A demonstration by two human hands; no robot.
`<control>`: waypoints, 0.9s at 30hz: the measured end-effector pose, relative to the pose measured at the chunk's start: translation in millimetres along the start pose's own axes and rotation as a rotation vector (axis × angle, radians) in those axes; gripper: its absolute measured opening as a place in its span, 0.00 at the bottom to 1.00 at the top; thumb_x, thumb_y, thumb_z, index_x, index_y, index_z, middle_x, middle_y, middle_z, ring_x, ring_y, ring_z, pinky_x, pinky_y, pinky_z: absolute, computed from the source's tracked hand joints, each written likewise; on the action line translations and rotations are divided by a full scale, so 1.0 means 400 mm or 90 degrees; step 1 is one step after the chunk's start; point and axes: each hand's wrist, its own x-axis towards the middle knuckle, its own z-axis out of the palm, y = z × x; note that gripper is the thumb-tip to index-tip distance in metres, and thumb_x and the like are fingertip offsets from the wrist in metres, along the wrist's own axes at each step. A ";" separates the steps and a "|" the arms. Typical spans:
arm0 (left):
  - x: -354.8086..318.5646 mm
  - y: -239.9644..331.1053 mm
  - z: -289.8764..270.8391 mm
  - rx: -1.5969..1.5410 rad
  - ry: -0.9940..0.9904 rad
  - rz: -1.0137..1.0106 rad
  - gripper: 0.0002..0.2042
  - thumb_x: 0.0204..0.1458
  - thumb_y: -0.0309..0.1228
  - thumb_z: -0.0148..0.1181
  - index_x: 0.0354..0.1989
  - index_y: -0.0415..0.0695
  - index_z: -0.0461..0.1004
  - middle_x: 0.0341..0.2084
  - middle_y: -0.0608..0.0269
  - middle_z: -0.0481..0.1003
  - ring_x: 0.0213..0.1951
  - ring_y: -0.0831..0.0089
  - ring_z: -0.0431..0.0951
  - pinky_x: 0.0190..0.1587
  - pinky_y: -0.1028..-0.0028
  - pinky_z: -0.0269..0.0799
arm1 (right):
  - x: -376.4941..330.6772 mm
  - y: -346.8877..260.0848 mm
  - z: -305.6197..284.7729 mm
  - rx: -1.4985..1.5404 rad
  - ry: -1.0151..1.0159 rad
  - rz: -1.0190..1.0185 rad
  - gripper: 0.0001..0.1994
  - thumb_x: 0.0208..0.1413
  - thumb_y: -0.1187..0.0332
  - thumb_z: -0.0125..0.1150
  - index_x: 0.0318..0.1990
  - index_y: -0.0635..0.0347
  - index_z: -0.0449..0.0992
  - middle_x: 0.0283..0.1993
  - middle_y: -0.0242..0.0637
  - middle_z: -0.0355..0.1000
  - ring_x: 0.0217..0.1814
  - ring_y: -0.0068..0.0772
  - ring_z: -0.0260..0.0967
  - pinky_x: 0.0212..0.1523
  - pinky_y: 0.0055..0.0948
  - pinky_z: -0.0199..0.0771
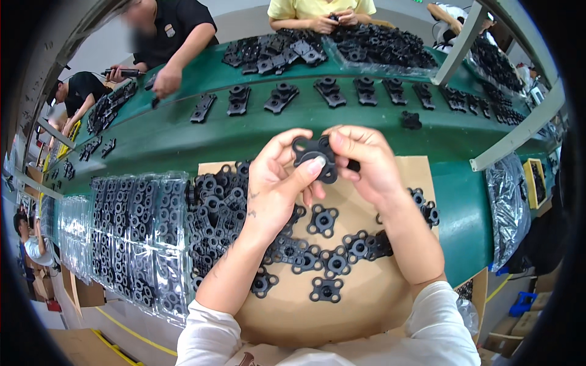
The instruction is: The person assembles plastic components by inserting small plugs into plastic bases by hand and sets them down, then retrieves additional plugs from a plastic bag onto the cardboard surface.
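A black four-lobed plastic part is gripped by both the left hand and right hand — above clear blister trays packed with identical parts.

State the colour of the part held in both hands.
Black; the part shows best in the head view, pinched between the left hand and right hand.

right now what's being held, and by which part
A black plastic part with round lobes, pinched at its edges between both hands: the left hand with its thumb across the face, the right hand on the right side.
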 end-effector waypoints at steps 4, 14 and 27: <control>0.002 0.002 -0.010 0.020 0.013 0.015 0.19 0.52 0.19 0.55 0.53 0.36 0.63 0.31 0.55 0.75 0.22 0.72 0.76 0.17 0.85 0.66 | 0.017 0.016 0.016 0.112 0.029 0.026 0.09 0.57 0.72 0.55 0.41 0.70 0.74 0.26 0.35 0.70 0.20 0.15 0.56 0.14 0.12 0.49; 0.007 0.018 -0.024 -0.048 0.061 -0.013 0.18 0.52 0.22 0.55 0.53 0.37 0.64 0.31 0.56 0.73 0.19 0.74 0.73 0.16 0.85 0.62 | 0.017 0.038 -0.011 0.180 0.116 -0.007 0.11 0.60 0.69 0.52 0.46 0.65 0.69 0.35 0.38 0.70 0.20 0.15 0.56 0.13 0.13 0.45; 0.017 -0.008 -0.050 -0.083 0.012 -0.024 0.16 0.51 0.20 0.54 0.50 0.38 0.66 0.33 0.56 0.72 0.22 0.76 0.72 0.18 0.86 0.59 | 0.014 0.031 0.008 0.206 0.145 -0.008 0.15 0.62 0.59 0.53 0.46 0.64 0.70 0.34 0.37 0.69 0.22 0.17 0.57 0.14 0.14 0.48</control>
